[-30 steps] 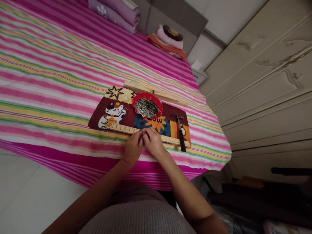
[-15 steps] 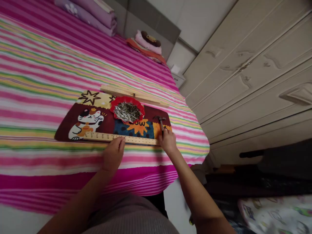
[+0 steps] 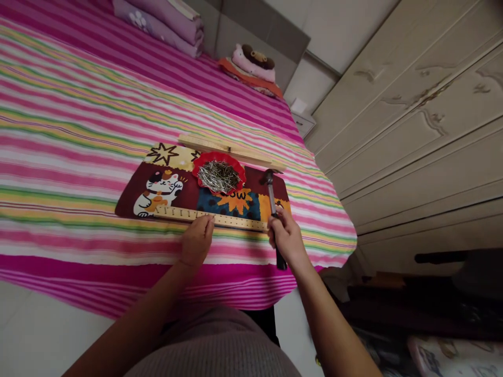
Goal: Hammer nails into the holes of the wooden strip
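Note:
My right hand (image 3: 287, 236) grips a hammer (image 3: 271, 196) by its black handle, with the metal head raised over the right end of a patterned mat (image 3: 131, 196). My left hand (image 3: 198, 238) is closed in a pinch at the front edge of a narrow wooden strip (image 3: 239, 222). Whatever its fingertips hold is too small to make out. Several nails stand upright in the strip's left part, and rows of small dark marks run along the right part. Behind the strip, a red scalloped bowl (image 3: 199, 184) full of loose nails (image 3: 220, 176) sits on the mat.
More wooden strips (image 3: 243, 153) lie behind the mat. Everything rests on a bed with a striped cover (image 3: 70, 152). Folded bedding (image 3: 165, 23) and a stack of cloths with a plush item (image 3: 251, 65) are at the far side. Pale wardrobe doors (image 3: 412, 136) stand to the right.
My right hand has lifted the hammer off the mat, and its handle now shows below the hand. My left hand stays at the strip. The whole view has shifted slightly.

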`<state>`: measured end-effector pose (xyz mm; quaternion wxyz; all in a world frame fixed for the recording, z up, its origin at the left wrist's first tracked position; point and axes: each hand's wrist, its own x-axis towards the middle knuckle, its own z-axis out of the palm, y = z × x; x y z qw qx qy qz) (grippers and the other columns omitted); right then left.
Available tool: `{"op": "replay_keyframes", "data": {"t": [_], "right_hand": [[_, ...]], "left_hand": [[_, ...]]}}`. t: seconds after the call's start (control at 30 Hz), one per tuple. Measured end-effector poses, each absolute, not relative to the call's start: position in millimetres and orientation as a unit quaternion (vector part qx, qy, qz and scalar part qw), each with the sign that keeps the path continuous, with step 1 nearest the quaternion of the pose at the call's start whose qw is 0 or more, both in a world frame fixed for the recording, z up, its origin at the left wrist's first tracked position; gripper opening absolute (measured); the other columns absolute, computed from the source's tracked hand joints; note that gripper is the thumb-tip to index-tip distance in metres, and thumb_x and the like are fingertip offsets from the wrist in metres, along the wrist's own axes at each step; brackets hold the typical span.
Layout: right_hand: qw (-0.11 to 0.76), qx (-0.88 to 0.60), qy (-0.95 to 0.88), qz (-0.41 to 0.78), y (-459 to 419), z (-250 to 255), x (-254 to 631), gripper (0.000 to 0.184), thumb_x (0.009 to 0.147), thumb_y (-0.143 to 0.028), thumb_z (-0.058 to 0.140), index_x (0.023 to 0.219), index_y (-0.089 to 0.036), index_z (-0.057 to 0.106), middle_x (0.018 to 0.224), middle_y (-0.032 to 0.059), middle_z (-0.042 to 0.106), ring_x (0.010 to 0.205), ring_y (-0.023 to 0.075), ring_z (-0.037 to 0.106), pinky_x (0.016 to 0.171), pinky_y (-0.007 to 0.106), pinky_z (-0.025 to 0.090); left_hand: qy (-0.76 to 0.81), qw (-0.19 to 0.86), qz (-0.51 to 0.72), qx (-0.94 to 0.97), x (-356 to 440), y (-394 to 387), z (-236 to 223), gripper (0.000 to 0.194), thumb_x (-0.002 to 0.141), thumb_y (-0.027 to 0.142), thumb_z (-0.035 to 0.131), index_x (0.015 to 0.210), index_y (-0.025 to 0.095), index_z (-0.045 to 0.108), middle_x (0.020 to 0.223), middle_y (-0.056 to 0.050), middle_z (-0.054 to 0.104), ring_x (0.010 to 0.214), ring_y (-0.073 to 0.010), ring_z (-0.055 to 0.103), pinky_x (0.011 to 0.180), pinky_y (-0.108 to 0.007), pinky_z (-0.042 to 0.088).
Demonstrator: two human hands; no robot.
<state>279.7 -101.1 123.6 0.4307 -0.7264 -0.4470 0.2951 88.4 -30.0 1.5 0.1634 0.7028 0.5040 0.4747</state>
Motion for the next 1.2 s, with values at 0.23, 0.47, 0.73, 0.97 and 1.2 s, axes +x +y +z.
{"op": "replay_keyframes", "data": {"t": [0.23, 0.47, 0.73, 0.97, 1.2], "right_hand": [[0.399, -0.627, -0.441, 0.503, -152, 130, 211, 0.036, 0.085, -0.036, 0.051, 0.117, -0.021, 0.055, 0.064, -0.0061, 0.05, 0.043, 0.0066, 0.04, 0.039, 0.019, 0.031], [0.382, -0.636, -0.483, 0.464, -152, 118, 207, 0.032, 0.088, -0.031, 0.05, 0.117, -0.02, 0.057, 0.063, -0.0053, 0.051, 0.049, 0.008, 0.043, 0.045, 0.02, 0.034], [0.377, -0.634, -0.48, 0.474, -157, 115, 204, 0.031, 0.09, -0.03, 0.048, 0.119, -0.022, 0.055, 0.064, -0.0055, 0.05, 0.047, 0.0074, 0.041, 0.044, 0.02, 0.033], [0.393, -0.652, -0.488, 0.427, -159, 114, 204, 0.034, 0.091, -0.037, 0.048, 0.121, -0.023, 0.054, 0.064, -0.0045, 0.049, 0.05, 0.0093, 0.042, 0.045, 0.021, 0.033], [0.382, -0.646, -0.49, 0.443, -157, 114, 207, 0.032, 0.09, -0.034, 0.049, 0.118, -0.023, 0.057, 0.062, -0.0048, 0.049, 0.05, 0.0094, 0.042, 0.046, 0.02, 0.034]], "left_hand": [[0.511, 0.155, 0.45, 0.715, 88, -31, 3, 0.026, 0.092, 0.03, 0.039, 0.085, 0.019, 0.061, 0.082, -0.005, 0.069, 0.079, -0.0171, 0.063, 0.073, -0.027, 0.046], [0.536, 0.154, 0.418, 0.717, 88, -31, 2, 0.025, 0.092, 0.029, 0.038, 0.079, 0.02, 0.058, 0.075, -0.005, 0.065, 0.074, -0.0174, 0.06, 0.069, -0.027, 0.043], [0.538, 0.152, 0.409, 0.721, 88, -31, 3, 0.025, 0.091, 0.027, 0.038, 0.073, 0.02, 0.055, 0.07, -0.004, 0.062, 0.07, -0.0166, 0.059, 0.066, -0.026, 0.042], [0.513, 0.162, 0.445, 0.715, 89, -31, 1, 0.027, 0.093, 0.03, 0.036, 0.088, 0.02, 0.06, 0.085, -0.006, 0.068, 0.082, -0.017, 0.063, 0.076, -0.028, 0.046], [0.531, 0.162, 0.422, 0.716, 88, -31, -1, 0.028, 0.093, 0.031, 0.036, 0.084, 0.02, 0.06, 0.082, -0.006, 0.068, 0.08, -0.0176, 0.063, 0.076, -0.029, 0.047]]}}
